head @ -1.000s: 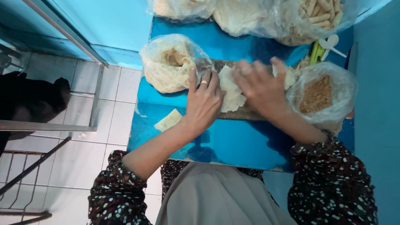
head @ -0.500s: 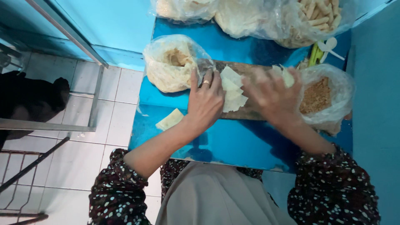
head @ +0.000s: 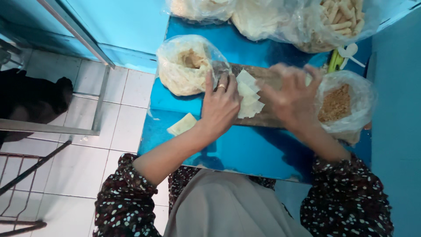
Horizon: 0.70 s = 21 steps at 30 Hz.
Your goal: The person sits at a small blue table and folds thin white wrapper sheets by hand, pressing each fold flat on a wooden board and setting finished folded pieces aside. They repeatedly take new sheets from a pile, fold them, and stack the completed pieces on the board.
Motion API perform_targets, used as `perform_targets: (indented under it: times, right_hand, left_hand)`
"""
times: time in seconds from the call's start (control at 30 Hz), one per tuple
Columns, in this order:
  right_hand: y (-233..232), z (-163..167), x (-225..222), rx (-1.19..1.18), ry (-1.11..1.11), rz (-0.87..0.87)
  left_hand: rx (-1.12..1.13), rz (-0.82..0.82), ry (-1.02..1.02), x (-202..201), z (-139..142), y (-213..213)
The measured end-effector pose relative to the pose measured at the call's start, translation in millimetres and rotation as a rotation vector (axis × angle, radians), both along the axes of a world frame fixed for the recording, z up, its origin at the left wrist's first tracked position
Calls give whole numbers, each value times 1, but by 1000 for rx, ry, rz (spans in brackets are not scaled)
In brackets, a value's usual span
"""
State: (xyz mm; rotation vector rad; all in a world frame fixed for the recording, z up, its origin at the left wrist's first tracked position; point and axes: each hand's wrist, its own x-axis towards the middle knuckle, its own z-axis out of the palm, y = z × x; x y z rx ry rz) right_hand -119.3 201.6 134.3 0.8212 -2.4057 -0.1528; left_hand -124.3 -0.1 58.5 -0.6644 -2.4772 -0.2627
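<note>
Right hand (head: 291, 94) lifted, seemingly off wrappers (head: 248, 94)

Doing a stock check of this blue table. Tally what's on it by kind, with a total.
Clear plastic bags of food: 5, namely the dough bag, the crumb bag, and three across the top
Wooden board: 1
Stack of pale wrappers by the left hand: 1
Loose wrapper: 1
Total: 8

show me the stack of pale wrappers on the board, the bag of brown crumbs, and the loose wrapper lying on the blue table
stack of pale wrappers (head: 248, 98): head view, middle of top sheets.
bag of brown crumbs (head: 337, 103): head view, on the crumbs inside.
loose wrapper (head: 183, 124): head view, its centre.
</note>
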Motion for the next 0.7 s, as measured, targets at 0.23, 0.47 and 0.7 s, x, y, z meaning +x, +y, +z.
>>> perform_targets:
  times: [0.23,0.47,0.7]
  right_hand:
    - [-25,9,-77,215,272,379]
    - [-41,-2,-148,461,543,672]
    - [-40,-27,-148,343,384,674]
  left_hand:
    - [-52,31,81,1,3,-2]
    - [-41,-28,50,1,3,-3]
    - [-112,3,79,2,4,-4]
